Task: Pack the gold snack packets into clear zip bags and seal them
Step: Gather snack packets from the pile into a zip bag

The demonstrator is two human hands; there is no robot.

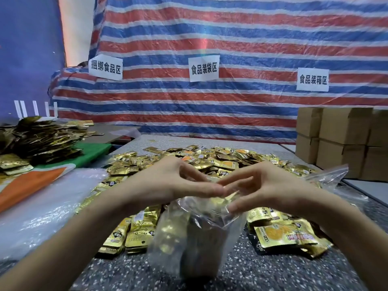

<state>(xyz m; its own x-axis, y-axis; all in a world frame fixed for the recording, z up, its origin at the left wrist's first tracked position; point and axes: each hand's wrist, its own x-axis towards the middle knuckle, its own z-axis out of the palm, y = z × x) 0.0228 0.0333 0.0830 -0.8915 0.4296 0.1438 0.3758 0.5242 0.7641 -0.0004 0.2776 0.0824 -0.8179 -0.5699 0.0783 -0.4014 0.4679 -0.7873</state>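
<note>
Head view: with left hand (172, 181) and right hand (266, 190) lightly pinching the mouth of the part-filled clear zip bag (193, 238), loose gold snack packets (210, 162) heaped just behind it, line up both lips and press the zip outward from the middle.

Three signs (204, 68); gold packets (210, 160) (heap, too many).
</note>
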